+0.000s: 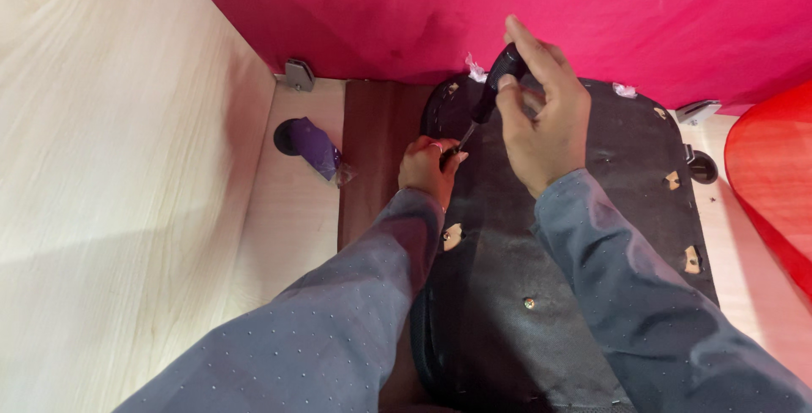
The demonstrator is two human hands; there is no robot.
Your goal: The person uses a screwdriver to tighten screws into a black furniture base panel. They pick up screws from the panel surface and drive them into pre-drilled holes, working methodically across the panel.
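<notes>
Screwdriver tilt is the bit worth looking at here. Its black handle sits up top near the pink fabric, and the thin metal shaft runs down and to the left from there, so the long axis goes diagonally — handle high and right, tip low and left. The tip lands right at the left edge of the black padded panel, where that panel meets the dark brown board.

Right hand is wrapped around the handle, thumb and fingers closed on it, index finger sticking up a bit. Left hand is lower and to the left, fingers pinched together right at the tip of the shaft — touching it or whatever small fastener is there, I can't make out which. So the left hand is the one nearer the working end, and the right is at the far end of the tool.

Panel lies flat on the light wooden surface, with small metal fittings showing along its edges. Off to the left, well apart from both hands, there's a purple packet lying over a round hole in the wood.
</notes>
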